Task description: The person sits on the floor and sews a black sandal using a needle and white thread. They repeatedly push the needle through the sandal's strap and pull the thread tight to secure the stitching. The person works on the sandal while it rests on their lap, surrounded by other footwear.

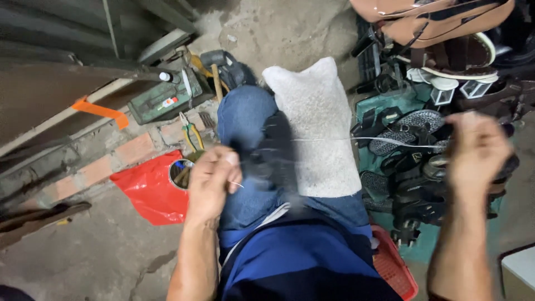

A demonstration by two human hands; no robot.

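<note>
A dark shoe (274,150), blurred, lies on my lap over my blue jeans, beside a white towel (315,122) spread on my knee. My left hand (210,181) is closed against the shoe's near side, with a thin pale needle or thread end sticking out by the fingers. My right hand (476,147) is raised to the right, fingers pinched on a thin white thread (384,140) that runs taut back across the towel toward the shoe.
A pile of dark sandals and shoes (418,161) sits on a teal mat to the right, with tan bags (434,19) above. At left are a red plastic bag (147,189), yellow-handled pliers (191,132), a green metal box (161,100) and a hammer. A red basket (395,267) stands by my hip.
</note>
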